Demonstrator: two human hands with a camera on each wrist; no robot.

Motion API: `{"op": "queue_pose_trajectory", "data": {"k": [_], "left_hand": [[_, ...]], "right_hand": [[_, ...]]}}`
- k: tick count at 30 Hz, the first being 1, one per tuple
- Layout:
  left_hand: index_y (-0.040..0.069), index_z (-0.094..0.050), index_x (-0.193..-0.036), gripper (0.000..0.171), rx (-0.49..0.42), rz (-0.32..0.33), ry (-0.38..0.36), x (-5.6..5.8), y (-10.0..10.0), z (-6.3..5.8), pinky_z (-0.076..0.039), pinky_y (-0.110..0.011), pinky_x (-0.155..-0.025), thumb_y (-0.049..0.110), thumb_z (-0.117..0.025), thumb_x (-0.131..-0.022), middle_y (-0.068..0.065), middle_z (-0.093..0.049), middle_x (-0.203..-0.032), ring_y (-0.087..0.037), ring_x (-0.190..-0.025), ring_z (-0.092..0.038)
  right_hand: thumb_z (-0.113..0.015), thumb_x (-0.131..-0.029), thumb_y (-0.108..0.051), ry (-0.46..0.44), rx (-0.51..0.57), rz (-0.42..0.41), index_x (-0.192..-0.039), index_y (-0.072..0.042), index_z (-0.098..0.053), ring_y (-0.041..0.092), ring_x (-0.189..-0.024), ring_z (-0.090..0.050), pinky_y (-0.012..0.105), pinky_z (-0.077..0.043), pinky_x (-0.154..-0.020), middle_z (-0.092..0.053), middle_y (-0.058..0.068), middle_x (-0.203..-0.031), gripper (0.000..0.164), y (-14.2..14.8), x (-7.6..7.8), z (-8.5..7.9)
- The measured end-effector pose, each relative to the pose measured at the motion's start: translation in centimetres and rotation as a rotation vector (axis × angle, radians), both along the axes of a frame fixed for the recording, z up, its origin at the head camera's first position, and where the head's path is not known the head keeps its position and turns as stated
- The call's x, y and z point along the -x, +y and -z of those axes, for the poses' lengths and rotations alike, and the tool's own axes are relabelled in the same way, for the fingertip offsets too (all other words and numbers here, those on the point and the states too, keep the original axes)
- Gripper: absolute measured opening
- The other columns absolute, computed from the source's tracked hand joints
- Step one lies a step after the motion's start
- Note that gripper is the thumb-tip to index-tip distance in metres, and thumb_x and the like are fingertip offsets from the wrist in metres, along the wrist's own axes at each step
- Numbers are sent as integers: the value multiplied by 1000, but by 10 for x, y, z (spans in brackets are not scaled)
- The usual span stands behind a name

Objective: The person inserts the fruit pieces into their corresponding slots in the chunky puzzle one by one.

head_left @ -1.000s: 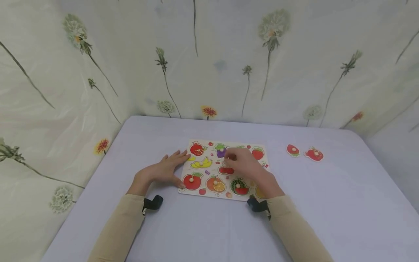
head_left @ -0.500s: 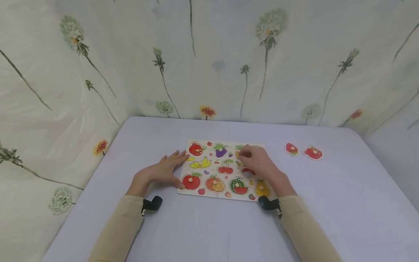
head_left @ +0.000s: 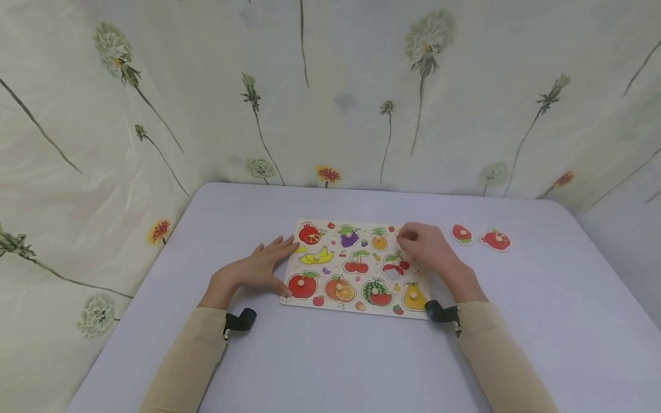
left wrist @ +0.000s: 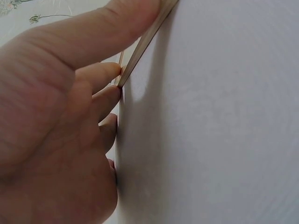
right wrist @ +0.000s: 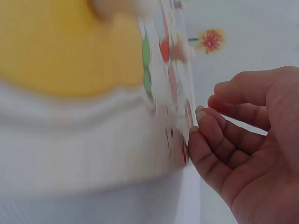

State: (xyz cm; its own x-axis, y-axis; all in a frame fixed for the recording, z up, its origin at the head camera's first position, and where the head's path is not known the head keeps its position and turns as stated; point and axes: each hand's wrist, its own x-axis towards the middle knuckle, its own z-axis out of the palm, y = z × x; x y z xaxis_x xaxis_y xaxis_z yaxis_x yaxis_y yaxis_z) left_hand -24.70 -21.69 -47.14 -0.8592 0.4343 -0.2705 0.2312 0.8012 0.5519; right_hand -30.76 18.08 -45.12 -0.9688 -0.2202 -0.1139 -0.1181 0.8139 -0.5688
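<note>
A wooden fruit puzzle board [head_left: 379,311] with pictured fruits lies flat on the table. Many of its fruits, such as the apple [head_left: 302,285], watermelon [head_left: 377,292] and pear [head_left: 414,297], carry small wooden knobs. My left hand [head_left: 258,268] rests at the board's left edge, fingers spread, thumb at the near left corner. Over the far right corner hovers my right hand [head_left: 428,246], its fingers loosely bent. Nothing shows between its fingertips in the right wrist view, and it hides that corner. A loose strawberry piece [head_left: 465,240] and a loose pomegranate piece [head_left: 489,243] lie right of the board.
A pale cloth [head_left: 330,361] covers the table. Behind and to the left stands a hanging sheet [head_left: 351,137] printed with dandelions. A black wrist camera [head_left: 241,319] sits at my left wrist, and another [head_left: 439,312] at my right.
My right hand has moved rightward across the board, from the cherries past the pineapple to the far right corner. My left hand and the two loose pieces have stayed in place.
</note>
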Motion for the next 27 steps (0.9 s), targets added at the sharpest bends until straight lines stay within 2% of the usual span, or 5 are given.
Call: {"op": "queue_pose_trajectory", "data": {"k": [7, 17, 24, 27], "left_hand": [[25, -22, -159, 110, -1, -3, -4, 0, 0, -1, -2, -58, -126, 43, -85, -70, 0, -11, -170, -27, -158, -1], [24, -23, -159, 110, 0, -8, 1, -1, 2, -4, -2, -57, -126, 42, -85, -71, -1, -11, -169, -27, -158, -1], [24, -23, -159, 110, -2, -5, -6, -2, 1, -4, -1, -57, -126, 41, -85, -71, -2, -11, -169, -27, -158, -1], [24, -23, -159, 110, -3, -5, -5, -2, 0, -4, -1, -57, -126, 41, -85, -71, -2, -11, -170, -27, -158, -1]], "right_hand": [[-59, -98, -30, -5, -25, 68, -118, -15, -63, 29, -105, -54, 42, -54, -86, -63, 12, -116, 25, 23, 13, 0], [-52, -100, -28, 55, -67, 199, -124, -9, -59, 34, -107, -53, 49, -53, -88, -60, 18, -122, 32, 55, 19, -2], [-45, -98, -27, 93, -77, 316, -120, -2, -58, 34, -97, -54, 39, -50, -72, -61, 23, -114, 35, 80, 23, 1], [-47, -97, -28, 117, -69, 353, -115, -1, -60, 33, -90, -55, 35, -46, -67, -63, 22, -106, 34, 89, 23, 2]]}}
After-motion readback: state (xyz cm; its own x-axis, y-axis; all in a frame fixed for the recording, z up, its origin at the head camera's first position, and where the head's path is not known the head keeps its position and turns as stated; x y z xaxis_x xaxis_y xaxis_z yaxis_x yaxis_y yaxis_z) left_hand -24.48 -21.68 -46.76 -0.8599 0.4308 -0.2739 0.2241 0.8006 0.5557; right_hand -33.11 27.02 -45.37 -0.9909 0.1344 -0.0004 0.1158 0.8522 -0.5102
